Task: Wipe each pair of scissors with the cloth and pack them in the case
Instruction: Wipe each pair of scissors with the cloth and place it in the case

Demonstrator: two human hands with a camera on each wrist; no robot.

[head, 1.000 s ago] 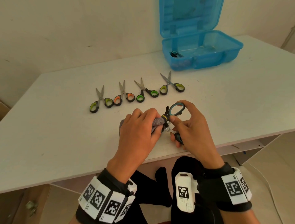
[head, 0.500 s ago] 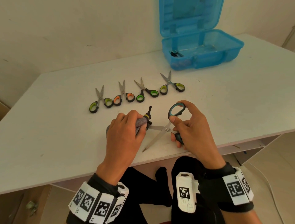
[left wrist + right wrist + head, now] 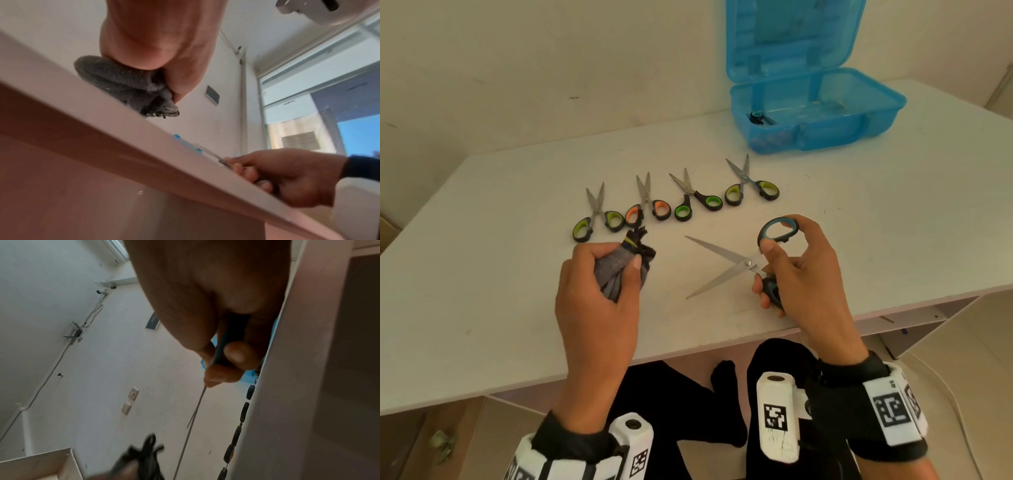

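- Blades of the blue-handled scissors (image 3: 736, 262) spread wide, both tips pointing toward the left hand (image 3: 595, 294); risk of a nick if the cloth comes back in along the edges rather than along the flats.
- Right hand (image 3: 801, 274) pinches the scissors by the handles, thumb and fingers curled on the two loops; held just over the table (image 3: 893, 222) near its front edge; a slip here likely drops them off the edge toward the lap.
- Left hand curls tight round the bunched grey cloth (image 3: 619, 267), apart from the blades; cloth is wadded, with a frayed dark tail sticking up; the tail could snag at the pivot if it is dragged through.
- Four smaller scissors (image 3: 674, 198) lie in a row just beyond the hands, blades pointing away; a wide sweep of the cloth hand may knock the nearest one out of line.
- Blue case (image 3: 825, 113) stands open, well apart at the far right; something dark already lies inside; packing the scissors with blades spread likely fouls the lid or scratches the plastic.
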